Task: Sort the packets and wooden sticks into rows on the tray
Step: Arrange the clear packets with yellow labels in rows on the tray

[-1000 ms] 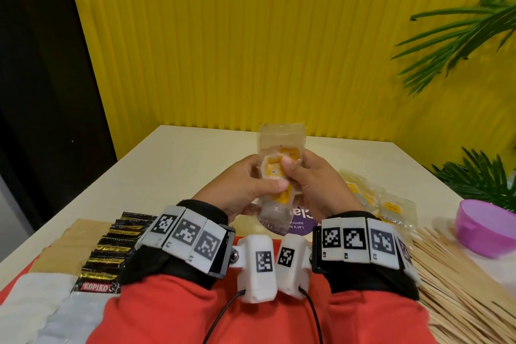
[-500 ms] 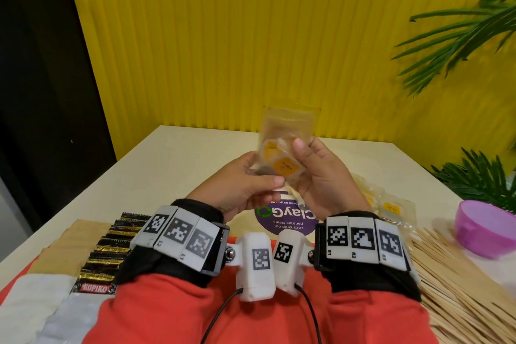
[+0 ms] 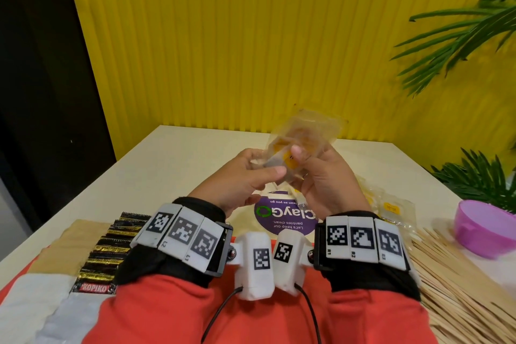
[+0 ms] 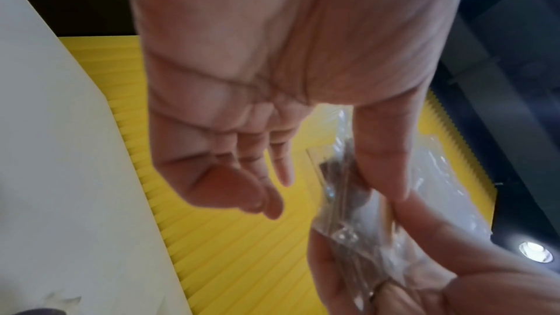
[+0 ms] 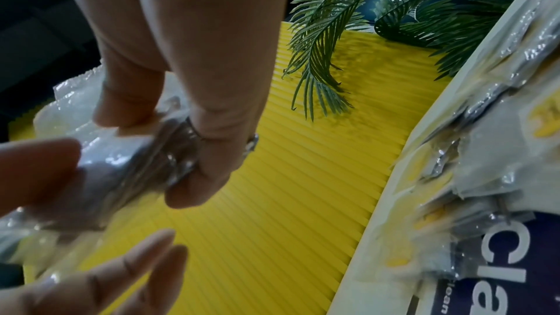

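Both hands are raised over the cream tray [image 3: 242, 221] with its purple sticker. My right hand [image 3: 307, 165] pinches a small stack of clear packets [image 3: 308, 131] with yellow labels, thumb in front and fingers behind. In the right wrist view that hand [image 5: 154, 152] grips the packets [image 5: 121, 164] near their lower end. My left hand [image 3: 262, 170] is beside the stack. Its thumb [image 4: 381, 167] lies against the packets [image 4: 339, 203], while its fingers [image 4: 272, 203] hang loosely apart from them. Black Kopiko packets [image 3: 111, 248] lie in a row at the left. Wooden sticks [image 3: 452, 288] are heaped at the right.
More clear packets [image 3: 391, 209] lie on the table right of the tray. A purple bowl [image 3: 485, 229] stands at the far right, with plant leaves [image 3: 474, 179] behind it. Brown paper [image 3: 64, 243] and white sachets [image 3: 25, 301] lie at the near left. A yellow wall stands behind the table.
The packet stack has risen and tilted to the right in my right hand. My left hand has loosened from a pinch on the stack to a thumb touch.
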`<action>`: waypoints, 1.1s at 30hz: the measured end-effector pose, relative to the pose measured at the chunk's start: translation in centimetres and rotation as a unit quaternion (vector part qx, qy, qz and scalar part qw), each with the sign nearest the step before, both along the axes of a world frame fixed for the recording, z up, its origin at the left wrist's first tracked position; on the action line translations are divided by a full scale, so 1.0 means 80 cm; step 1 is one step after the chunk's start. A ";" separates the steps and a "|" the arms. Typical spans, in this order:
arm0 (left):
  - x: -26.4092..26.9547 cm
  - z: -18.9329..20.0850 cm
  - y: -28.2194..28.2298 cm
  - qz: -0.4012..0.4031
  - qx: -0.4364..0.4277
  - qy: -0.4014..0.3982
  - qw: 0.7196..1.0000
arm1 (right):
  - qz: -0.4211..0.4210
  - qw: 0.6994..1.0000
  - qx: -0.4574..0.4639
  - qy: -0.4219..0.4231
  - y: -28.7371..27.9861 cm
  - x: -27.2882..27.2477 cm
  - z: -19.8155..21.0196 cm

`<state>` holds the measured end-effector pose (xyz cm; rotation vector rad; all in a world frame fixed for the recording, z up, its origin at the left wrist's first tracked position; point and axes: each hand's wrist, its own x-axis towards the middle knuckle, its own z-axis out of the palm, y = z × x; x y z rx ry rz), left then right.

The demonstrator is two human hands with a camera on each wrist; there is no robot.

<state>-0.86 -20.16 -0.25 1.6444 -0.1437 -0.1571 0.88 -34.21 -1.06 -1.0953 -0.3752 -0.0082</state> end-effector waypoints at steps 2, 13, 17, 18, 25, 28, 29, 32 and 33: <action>0.001 0.002 0.003 -0.005 -0.022 0.003 1.000 | 0.012 1.000 0.006 -0.015 0.001 -0.002 0.005; -0.007 0.019 0.002 -0.100 -0.256 0.008 0.962 | 0.083 0.994 0.025 -0.062 0.008 -0.012 0.020; -0.005 0.018 -0.007 -0.078 -0.324 0.032 0.942 | 0.053 0.996 0.026 -0.068 0.013 -0.011 0.020; -0.005 0.016 -0.009 -0.067 -0.342 0.040 0.937 | 0.049 0.996 0.033 -0.064 0.013 -0.011 0.020; -0.002 0.014 -0.018 -0.027 -0.359 0.083 0.929 | 0.017 0.997 0.058 -0.046 0.018 0.000 0.010; -0.002 0.015 -0.019 -0.021 -0.393 0.109 0.913 | -0.002 0.997 0.058 -0.044 0.018 0.002 0.006; -0.002 0.016 -0.019 -0.019 -0.407 0.118 0.906 | -0.003 0.997 0.059 -0.044 0.018 0.001 0.005; 0.000 0.016 -0.020 -0.002 -0.437 0.134 0.889 | -0.009 0.997 0.062 -0.038 0.020 0.002 0.003; 0.002 0.015 -0.020 0.006 -0.440 0.138 0.887 | -0.011 0.997 0.066 -0.036 0.021 0.002 0.003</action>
